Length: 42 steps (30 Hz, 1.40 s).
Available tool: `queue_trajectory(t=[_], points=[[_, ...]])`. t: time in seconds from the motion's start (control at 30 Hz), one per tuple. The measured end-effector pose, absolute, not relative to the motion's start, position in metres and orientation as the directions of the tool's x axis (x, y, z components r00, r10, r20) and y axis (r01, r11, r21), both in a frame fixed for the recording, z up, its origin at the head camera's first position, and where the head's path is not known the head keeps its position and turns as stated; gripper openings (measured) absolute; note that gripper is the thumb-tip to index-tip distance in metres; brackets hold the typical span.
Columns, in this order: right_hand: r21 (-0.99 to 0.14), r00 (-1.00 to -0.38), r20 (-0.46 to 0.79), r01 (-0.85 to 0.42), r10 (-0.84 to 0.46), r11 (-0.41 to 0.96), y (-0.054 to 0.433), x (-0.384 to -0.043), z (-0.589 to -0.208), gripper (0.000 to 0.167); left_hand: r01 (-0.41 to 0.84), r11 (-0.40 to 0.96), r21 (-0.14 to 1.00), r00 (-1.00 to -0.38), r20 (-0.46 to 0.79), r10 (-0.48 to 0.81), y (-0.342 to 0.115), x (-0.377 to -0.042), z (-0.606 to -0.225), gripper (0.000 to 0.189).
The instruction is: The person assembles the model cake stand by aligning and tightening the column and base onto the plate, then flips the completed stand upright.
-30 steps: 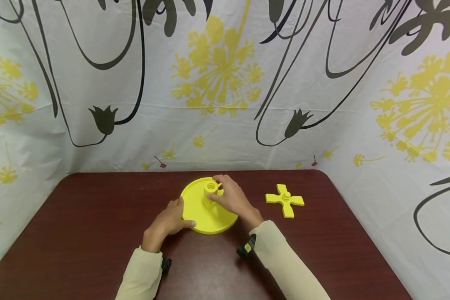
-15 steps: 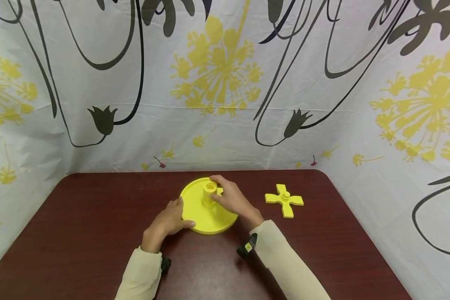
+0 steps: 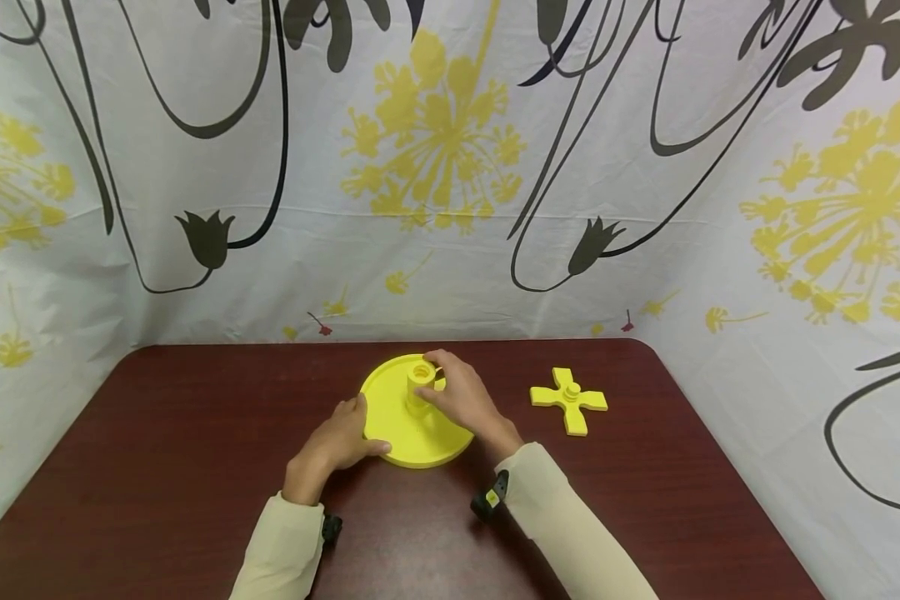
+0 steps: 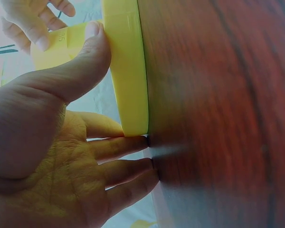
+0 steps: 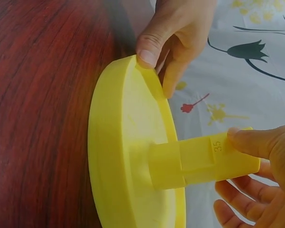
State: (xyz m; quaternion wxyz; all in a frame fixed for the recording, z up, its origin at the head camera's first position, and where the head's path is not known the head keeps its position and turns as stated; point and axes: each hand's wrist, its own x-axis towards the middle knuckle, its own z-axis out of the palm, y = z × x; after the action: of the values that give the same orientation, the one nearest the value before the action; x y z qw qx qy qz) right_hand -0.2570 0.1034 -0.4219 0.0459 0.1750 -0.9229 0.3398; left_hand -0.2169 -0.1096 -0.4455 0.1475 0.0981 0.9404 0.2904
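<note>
A round yellow plate point(image 3: 390, 421) with a raised rim lies on the table. From its middle rises a yellow cylindrical post point(image 3: 418, 382), hollow at the top and marked "35" in the right wrist view. My left hand point(image 3: 339, 437) holds the plate's near left edge, thumb over the rim and fingers along the outside. In the left wrist view, the fingertips point(image 4: 149, 164) of that hand rest at the tabletop. My right hand point(image 3: 467, 400) grips the upper post between thumb and fingers; in the right wrist view its thumb point(image 5: 251, 142) presses beside the number.
A flat yellow cross-shaped piece point(image 3: 570, 402), with a round peg at its centre, lies to the right of the plate. The dark red-brown table point(image 3: 195, 467) reaches back to a white patterned cloth point(image 3: 450, 275). Dark camera units sit at both wrists.
My right fingers and thumb shift slightly around the post, a little left and then back. The left hand, plate and cross-shaped piece stay where they were.
</note>
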Motion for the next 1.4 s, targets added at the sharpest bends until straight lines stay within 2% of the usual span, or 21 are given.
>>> queue_trajectory(t=[0.2,0.37,0.53,0.9,1.4], points=[[-0.626,-0.941,0.189,-0.336,-0.281,0.704,0.1033,-0.2575,-0.4221,0.056,0.099,0.81,0.578,-0.938,-0.218,0.27,-0.1098,-0.2164,-0.4455,0.096],[-0.703,-0.937,0.13,-0.317,-0.323,0.636,0.1087,-0.2585,-0.4236,0.067,0.1,0.807,0.582,-0.938,-0.214,0.271,-0.1094,-0.2158,-0.4446,0.096],[-0.758,-0.927,0.11,-0.312,-0.359,0.572,0.1109,-0.2584,-0.4231,0.064,0.09,0.807,0.584,-0.937,-0.224,0.267,-0.1093,-0.216,-0.4438,0.096],[-0.76,-0.936,0.138,-0.309,-0.323,0.572,0.1098,-0.2595,-0.4264,0.053,0.081,0.808,0.584,-0.938,-0.23,0.261,-0.1093,-0.2167,-0.4443,0.096],[-0.728,-0.954,0.123,-0.274,-0.273,0.628,0.106,-0.2612,-0.4307,0.056,0.088,0.815,0.573,-0.937,-0.229,0.262,-0.1093,-0.219,-0.447,0.096]])
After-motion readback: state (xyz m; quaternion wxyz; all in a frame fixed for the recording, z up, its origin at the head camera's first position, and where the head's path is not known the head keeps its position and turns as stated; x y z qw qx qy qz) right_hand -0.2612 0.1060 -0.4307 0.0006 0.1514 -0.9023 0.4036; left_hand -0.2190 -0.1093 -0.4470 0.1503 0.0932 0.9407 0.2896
